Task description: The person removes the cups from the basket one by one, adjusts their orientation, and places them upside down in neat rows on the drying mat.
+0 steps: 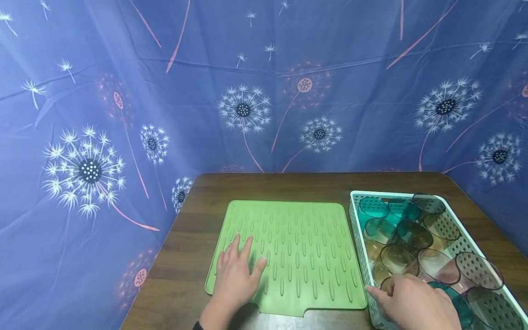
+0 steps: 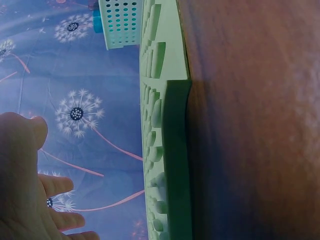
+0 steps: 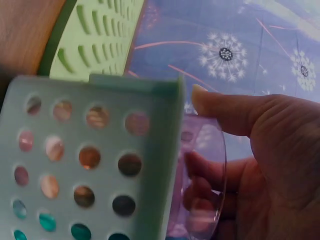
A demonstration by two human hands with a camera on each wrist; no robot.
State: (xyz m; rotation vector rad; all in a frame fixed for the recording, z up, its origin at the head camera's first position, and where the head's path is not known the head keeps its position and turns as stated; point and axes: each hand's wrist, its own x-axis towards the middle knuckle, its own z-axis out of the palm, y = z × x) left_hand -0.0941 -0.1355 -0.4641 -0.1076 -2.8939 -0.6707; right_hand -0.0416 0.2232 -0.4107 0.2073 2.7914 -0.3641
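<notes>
One left hand [image 1: 235, 277] splayed, right hand [image 1: 420, 302] by glass [image 3: 216, 137]

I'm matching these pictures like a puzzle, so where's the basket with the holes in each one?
Head: the basket is at the lower right, just right of the green mat.
Left wrist: part of the basket shows at the top, left of the middle.
Right wrist: the basket looks big, at the lower left.
Shared landmark: the green mat shows in all three.
</notes>
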